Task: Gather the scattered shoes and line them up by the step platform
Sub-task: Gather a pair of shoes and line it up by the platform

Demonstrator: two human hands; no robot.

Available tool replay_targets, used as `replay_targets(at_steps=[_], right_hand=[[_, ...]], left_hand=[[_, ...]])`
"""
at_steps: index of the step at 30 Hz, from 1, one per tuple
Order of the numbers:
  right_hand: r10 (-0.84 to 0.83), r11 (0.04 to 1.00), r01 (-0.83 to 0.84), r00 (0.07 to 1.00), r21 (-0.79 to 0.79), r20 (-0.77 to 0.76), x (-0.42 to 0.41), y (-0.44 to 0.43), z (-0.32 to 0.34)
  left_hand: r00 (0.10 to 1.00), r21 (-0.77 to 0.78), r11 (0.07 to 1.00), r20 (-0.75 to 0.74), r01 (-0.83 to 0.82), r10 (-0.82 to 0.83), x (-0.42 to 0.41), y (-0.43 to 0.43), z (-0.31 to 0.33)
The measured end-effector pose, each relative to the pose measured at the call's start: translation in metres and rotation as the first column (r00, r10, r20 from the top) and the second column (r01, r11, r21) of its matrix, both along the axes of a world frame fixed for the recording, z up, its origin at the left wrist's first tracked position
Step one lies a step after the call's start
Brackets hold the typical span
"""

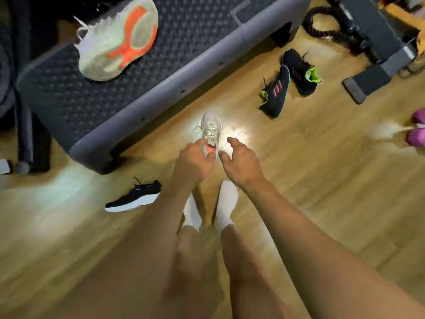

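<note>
Gear at the far left, dark bars and a round shape, is cut by the edge and too blurred to name. The step platform point(128, 88) runs diagonally from there toward the top right, its far end out of view. On its studded top lies a pale shoe point(117, 40) sole up, orange tread showing; its upper is hidden beneath it. On the floor point(322, 169) near the platform's closest corner, a black shoe with a white sole point(134, 198) lies on its side.

At centre, a white shoe point(211, 127) stands upright on the floor just beside the platform's long edge, toe pointing away, in a glare patch that washes out its detail. The left hand point(195, 161) has its fingers point(200, 142) pinched on the shoe's heel collar, covering most of the pink lining. The right hand point(241, 161) hovers just beside the heel, fingers curled and spread, not clearly touching it. Below the hands, two feet in white socks point(226, 203) are partly hidden by the forearms.

Further right, two black shoes with green lining point(289, 79) lie touching, one on its side, near the platform's far end. A bench base point(372, 74) and coiled rope point(322, 26) are only partly seen. At the right edge, something pink point(417, 130) is cropped and smeared.
</note>
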State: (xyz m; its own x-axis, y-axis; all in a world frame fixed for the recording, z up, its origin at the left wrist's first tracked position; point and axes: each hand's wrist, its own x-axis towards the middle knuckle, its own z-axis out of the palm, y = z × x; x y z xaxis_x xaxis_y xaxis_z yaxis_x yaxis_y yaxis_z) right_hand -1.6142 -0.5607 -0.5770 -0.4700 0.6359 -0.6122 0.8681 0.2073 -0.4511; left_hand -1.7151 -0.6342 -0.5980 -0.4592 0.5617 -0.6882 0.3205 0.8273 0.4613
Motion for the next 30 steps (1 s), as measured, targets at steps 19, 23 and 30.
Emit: replay_targets(at_steps=[19, 23, 30], right_hand=[[0.043, 0.997, -0.015, 0.933, -0.080, 0.358, -0.039, 0.046, -0.411], [-0.109, 0.994, 0.113, 0.927, 0.009, 0.359, -0.007, 0.056, -0.409], [-0.411, 0.880, 0.474, 0.752, 0.010, 0.515, 0.084, 0.080, -0.387]], left_hand=[[0.986, -0.230, 0.971, -0.167, -0.059, 0.021, -0.011, 0.068, -0.377], [0.984, -0.186, 0.970, -0.062, 0.156, -0.170, 0.016, 0.089, -0.352], [0.968, -0.145, 0.959, 0.103, 0.243, -0.229, 0.104, 0.122, -0.364]])
